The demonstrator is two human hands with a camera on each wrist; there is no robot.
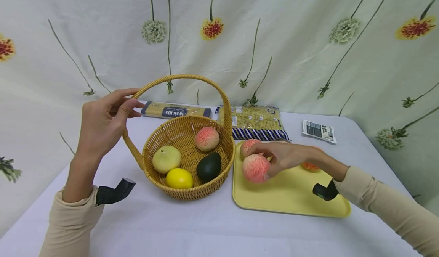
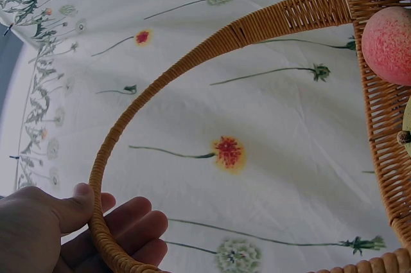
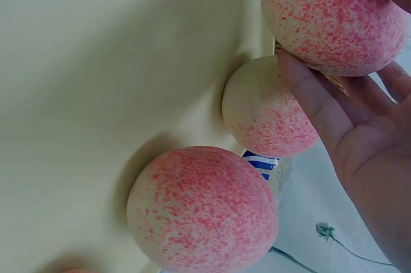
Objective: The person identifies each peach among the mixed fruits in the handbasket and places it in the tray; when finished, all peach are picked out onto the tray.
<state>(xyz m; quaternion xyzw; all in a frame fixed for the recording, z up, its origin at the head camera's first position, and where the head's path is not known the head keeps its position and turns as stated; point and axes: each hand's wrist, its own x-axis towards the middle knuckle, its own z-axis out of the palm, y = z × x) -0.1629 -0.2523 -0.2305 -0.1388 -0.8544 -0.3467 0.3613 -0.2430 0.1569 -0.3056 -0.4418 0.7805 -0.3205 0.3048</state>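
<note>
My left hand (image 1: 103, 125) pinches the handle (image 2: 106, 151) of a woven basket (image 1: 178, 137) between thumb and fingers, on the handle's left side. Inside lie a peach (image 1: 207, 138), an avocado (image 1: 209, 167), a lemon (image 1: 179, 178) and a pale yellow-green round fruit (image 1: 166, 159). Over the left part of a yellow tray (image 1: 291, 199), my right hand (image 1: 286, 157) grips another pink-speckled peach (image 1: 255, 169) by thumb and fingers. Two more peaches, a nearer one (image 3: 202, 212) and a farther one (image 3: 263, 109), sit on the tray. An orange-red fruit (image 1: 310, 167) is partly hidden behind the right wrist.
Behind the basket lies a long pasta pack (image 1: 175, 110). A larger clear bag of pasta (image 1: 255, 121) with a striped edge lies behind the tray. A small white-and-grey packet (image 1: 319, 131) is at the back right. Flower-printed cloth (image 1: 291, 39) hangs behind the table.
</note>
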